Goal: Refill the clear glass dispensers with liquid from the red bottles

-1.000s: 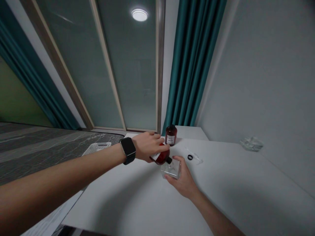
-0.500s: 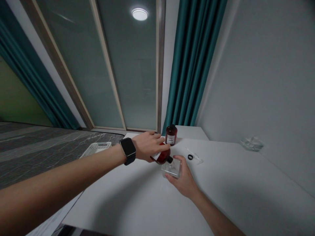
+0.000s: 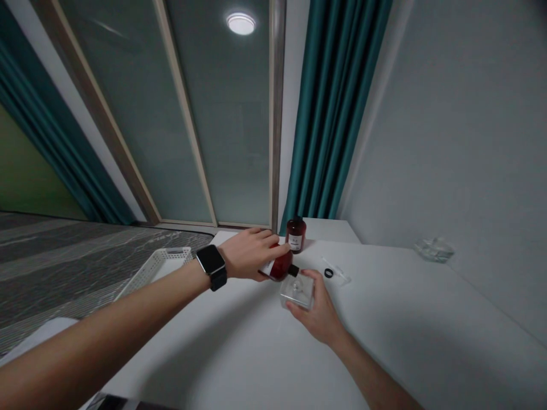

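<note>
My left hand (image 3: 254, 254) is wrapped round a dark red-brown bottle (image 3: 281, 266) with a white label, tipped over to the right. Its black neck (image 3: 293, 270) points down at the mouth of a clear, square glass bottle (image 3: 297, 291). Whether the two mouths touch, I cannot tell. That glass bottle stands on the white table, and my right hand (image 3: 318, 307) grips it from the right with thumb and fingers on its sides. Just behind, a second red-brown bottle (image 3: 296, 234) with a black cap stands upright.
To the right of the bottles lie a black ring (image 3: 328, 273) and a clear plastic piece (image 3: 342, 275). A glass dish (image 3: 433, 249) sits by the wall. A white perforated basket (image 3: 156, 265) is at the left, beyond my left forearm.
My left hand has shifted slightly to the left and up with the tilted bottle, its wrist turning a little. The right hand and the glass bottle stay in place.
</note>
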A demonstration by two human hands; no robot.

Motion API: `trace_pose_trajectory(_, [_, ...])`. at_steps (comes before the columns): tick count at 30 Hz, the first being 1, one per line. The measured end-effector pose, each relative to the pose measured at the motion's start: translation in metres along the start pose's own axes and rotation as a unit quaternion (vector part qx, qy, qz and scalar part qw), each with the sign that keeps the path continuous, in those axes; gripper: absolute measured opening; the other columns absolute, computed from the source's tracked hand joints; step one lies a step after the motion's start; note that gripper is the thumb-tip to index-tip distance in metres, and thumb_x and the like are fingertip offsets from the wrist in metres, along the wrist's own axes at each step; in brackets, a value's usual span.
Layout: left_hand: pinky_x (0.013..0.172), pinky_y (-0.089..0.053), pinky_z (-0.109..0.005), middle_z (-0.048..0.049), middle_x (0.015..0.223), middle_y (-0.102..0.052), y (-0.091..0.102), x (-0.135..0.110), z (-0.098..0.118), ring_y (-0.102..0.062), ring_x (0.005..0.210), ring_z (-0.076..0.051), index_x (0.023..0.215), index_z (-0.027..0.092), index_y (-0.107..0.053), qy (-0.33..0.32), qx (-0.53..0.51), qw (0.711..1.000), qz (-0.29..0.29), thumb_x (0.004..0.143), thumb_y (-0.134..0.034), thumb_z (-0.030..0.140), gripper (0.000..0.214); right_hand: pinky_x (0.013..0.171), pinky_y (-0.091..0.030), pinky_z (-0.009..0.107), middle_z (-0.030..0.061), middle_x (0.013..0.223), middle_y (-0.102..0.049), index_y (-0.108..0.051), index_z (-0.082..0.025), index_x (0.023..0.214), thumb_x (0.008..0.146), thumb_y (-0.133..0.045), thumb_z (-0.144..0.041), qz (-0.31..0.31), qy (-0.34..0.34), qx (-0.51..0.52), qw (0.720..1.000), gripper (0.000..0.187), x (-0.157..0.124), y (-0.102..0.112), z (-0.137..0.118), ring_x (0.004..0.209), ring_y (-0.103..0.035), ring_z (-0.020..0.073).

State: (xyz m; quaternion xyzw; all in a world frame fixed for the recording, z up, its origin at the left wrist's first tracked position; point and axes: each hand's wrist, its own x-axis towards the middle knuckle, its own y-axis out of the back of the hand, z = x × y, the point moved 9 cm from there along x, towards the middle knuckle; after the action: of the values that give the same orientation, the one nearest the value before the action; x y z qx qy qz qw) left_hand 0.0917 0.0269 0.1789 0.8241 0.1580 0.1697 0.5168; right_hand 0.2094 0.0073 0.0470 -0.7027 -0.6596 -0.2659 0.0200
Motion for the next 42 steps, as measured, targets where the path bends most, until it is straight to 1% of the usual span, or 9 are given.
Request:
trace_pose_trajectory(5, [0.086,-0.048,-0.041,-0.0109,0.108,-0.067,-0.002,-0.004,-0.004,-0.064,0.097,-0.029,0.124,0.02,-0.051,0.022,-0.026,0.999,0.015,0.077,-0.073,0.042,0.057,0.091,-0.051,0.048,0.0098,0.117,-0.055,-0.04,-0.023,0.122,0.068,-0.074,-0.028,-0.005,0.0,0.001,1.0,0.064,0.0,0.0,0.003,0.103,-0.06,0.0274])
trace_pose_trajectory(10, [0.089,-0.049,-0.042,-0.0115,0.113,-0.066,-0.005,-0.012,-0.01,-0.063,0.104,-0.03,0.129,0.019,-0.047,0.054,-0.086,0.994,0.045,0.077,-0.072,0.042,0.061,0.09,-0.051,0.047,0.0094,0.116,-0.056,-0.038,-0.023,0.122,0.07,-0.073,-0.028,-0.018,-0.02,0.02,0.999,0.063,0.0,-0.004,0.009,0.103,-0.061,0.0271])
trace_pose_trajectory(19, [0.088,-0.053,-0.044,-0.0139,0.118,-0.065,-0.024,-0.021,-0.015,-0.065,0.105,-0.031,0.131,0.018,-0.044,0.142,-0.215,0.958,0.129,0.076,-0.072,0.048,0.069,0.086,-0.051,0.046,0.0071,0.105,-0.06,-0.042,-0.023,0.116,0.068,-0.073,-0.029,-0.021,-0.04,0.028,0.999,0.057,0.002,-0.005,0.012,0.098,-0.062,0.0274])
trace_pose_trajectory(24, [0.096,-0.052,-0.044,-0.0128,0.126,-0.063,-0.036,-0.025,-0.014,-0.063,0.114,-0.029,0.132,0.02,-0.042,0.174,-0.296,0.923,0.172,0.074,-0.076,0.042,0.07,0.086,-0.052,0.047,0.0059,0.104,-0.062,-0.045,-0.023,0.114,0.066,-0.076,-0.027,-0.018,-0.046,0.039,0.998,0.058,0.003,-0.004,0.016,0.097,-0.062,0.0268])
trace_pose_trajectory(28, [0.099,-0.051,-0.047,-0.0118,0.13,-0.061,-0.049,-0.031,-0.016,-0.061,0.118,-0.03,0.134,0.023,-0.04,0.204,-0.355,0.89,0.2,0.071,-0.078,0.037,0.075,0.09,-0.051,0.05,0.0066,0.11,-0.061,-0.048,-0.024,0.117,0.064,-0.079,-0.028,-0.005,-0.053,0.026,0.998,0.061,0.004,-0.001,0.021,0.102,-0.061,0.0284])
trace_pose_trajectory(31, [0.102,-0.05,-0.047,-0.012,0.13,-0.061,-0.062,-0.037,-0.018,-0.061,0.119,-0.03,0.134,0.022,-0.041,0.23,-0.39,0.864,0.218,0.07,-0.079,0.037,0.075,0.098,-0.047,0.05,0.0088,0.121,-0.059,-0.048,-0.024,0.125,0.064,-0.08,-0.029,-0.003,-0.049,0.025,0.999,0.07,0.005,0.0,0.023,0.113,-0.058,0.0301])
trace_pose_trajectory(34, [0.104,-0.049,-0.047,-0.0126,0.13,-0.06,-0.077,-0.043,-0.02,-0.061,0.119,-0.029,0.132,0.021,-0.042,0.258,-0.43,0.828,0.252,0.07,-0.079,0.033,0.073,0.105,-0.042,0.048,0.0098,0.13,-0.055,-0.043,-0.024,0.135,0.064,-0.081,-0.027,-0.019,-0.045,0.044,0.998,0.081,0.008,-0.003,0.028,0.12,-0.055,0.0297])
trace_pose_trajectory(38, [0.106,-0.047,-0.051,-0.013,0.129,-0.058,-0.095,-0.053,-0.021,-0.06,0.119,-0.028,0.131,0.02,-0.038,0.301,-0.462,0.776,0.306,0.071,-0.075,0.027,0.071,0.103,-0.044,0.045,0.0081,0.126,-0.055,-0.035,-0.024,0.144,0.065,-0.08,-0.024,-0.058,-0.068,0.084,0.992,0.091,0.01,-0.01,0.036,0.111,-0.06,0.0261])
trace_pose_trajectory(42, [0.103,-0.049,-0.051,-0.0116,0.126,-0.058,-0.108,-0.056,-0.018,-0.061,0.116,-0.028,0.13,0.021,-0.037,0.322,-0.464,0.765,0.309,0.072,-0.073,0.024,0.068,0.103,-0.043,0.045,0.0077,0.124,-0.057,-0.035,-0.024,0.145,0.063,-0.081,-0.021,-0.076,-0.077,0.101,0.989,0.095,0.012,-0.012,0.037,0.112,-0.061,0.0257])
